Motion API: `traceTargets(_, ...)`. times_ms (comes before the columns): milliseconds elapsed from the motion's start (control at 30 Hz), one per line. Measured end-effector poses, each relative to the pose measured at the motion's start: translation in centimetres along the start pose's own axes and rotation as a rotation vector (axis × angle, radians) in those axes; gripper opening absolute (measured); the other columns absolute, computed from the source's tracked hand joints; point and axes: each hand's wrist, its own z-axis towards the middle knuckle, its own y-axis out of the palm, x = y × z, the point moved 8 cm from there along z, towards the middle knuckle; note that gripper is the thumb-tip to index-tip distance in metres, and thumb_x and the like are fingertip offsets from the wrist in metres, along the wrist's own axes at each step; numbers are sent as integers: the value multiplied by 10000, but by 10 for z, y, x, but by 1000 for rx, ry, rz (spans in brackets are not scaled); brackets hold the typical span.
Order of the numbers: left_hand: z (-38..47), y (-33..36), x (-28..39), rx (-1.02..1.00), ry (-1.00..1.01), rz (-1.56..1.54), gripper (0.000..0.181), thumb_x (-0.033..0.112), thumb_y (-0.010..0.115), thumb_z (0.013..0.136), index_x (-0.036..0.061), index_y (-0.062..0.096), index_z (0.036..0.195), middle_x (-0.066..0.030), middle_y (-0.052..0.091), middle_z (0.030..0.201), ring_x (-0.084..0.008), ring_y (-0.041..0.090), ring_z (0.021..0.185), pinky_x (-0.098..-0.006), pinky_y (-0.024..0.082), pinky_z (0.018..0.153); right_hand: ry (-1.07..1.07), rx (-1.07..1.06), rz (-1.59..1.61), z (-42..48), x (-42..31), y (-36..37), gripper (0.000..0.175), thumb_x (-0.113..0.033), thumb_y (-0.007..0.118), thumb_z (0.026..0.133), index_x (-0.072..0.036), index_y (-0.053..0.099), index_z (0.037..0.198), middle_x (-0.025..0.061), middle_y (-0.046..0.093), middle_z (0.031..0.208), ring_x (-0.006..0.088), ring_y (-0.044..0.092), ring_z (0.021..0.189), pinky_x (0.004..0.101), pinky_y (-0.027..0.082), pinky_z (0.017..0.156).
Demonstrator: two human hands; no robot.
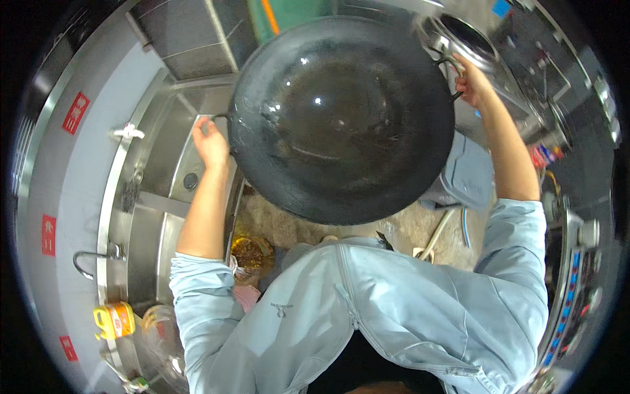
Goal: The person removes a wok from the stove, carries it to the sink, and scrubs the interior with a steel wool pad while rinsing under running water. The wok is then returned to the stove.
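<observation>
A large dark metal wok (342,123) is held up in front of me, its wet inner surface facing the camera. My right hand (471,81) grips the looped handle on its right side. On the opposite side, my left hand (211,143) is at the other looped handle, fingers curled about it; part of that handle is hidden behind the hand and rim. The wok hides much of the floor beyond it.
Steel sinks (179,143) with a curved faucet (88,261) line the left. A yellow jug (114,320) stands beside them. At right are a grey lidded bin (467,172), a steel pot (465,37) and a stove edge (566,295). A hose (438,231) lies on the floor.
</observation>
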Motion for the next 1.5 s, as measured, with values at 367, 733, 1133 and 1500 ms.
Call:
traceTargets(367, -63, 46, 152, -482, 358, -313, 97, 65, 500, 942, 56, 528, 1035, 46, 464, 718, -20, 359, 567, -199, 293, 504, 34, 402, 647, -157, 221, -125, 377, -509, 647, 810, -178, 494, 716, -62, 397, 579, 48, 290, 425, 218, 201, 389)
traceTargets(733, -183, 63, 288, -754, 651, -543, 77, 68, 502, 954, 50, 510, 1029, 74, 394, 639, 3, 331, 522, -181, 247, 459, -80, 890, 984, -289, 306, -189, 496, -568, 668, 766, -119, 459, 751, -38, 335, 573, 85, 236, 435, 249, 194, 421)
traceTargets(1133, -453, 95, 464, -1047, 1124, -780, 139, -43, 482, 928, 11, 494, 1055, 7, 478, 755, -7, 338, 556, -170, 257, 463, -19, 1180, 1406, -351, 413, -349, 604, -666, 560, 785, -148, 304, 610, -18, 255, 541, 119, 220, 460, 274, 193, 434)
traceTargets(1500, -654, 94, 526, -1196, 1655, -974, 181, -90, 517, 876, -21, 487, 1040, -100, 586, 935, -84, 520, 696, -201, 446, 652, -13, 1019, 1731, -375, 494, -463, 631, -722, 491, 788, -164, 276, 587, -10, 309, 536, 164, 307, 526, 283, 299, 549)
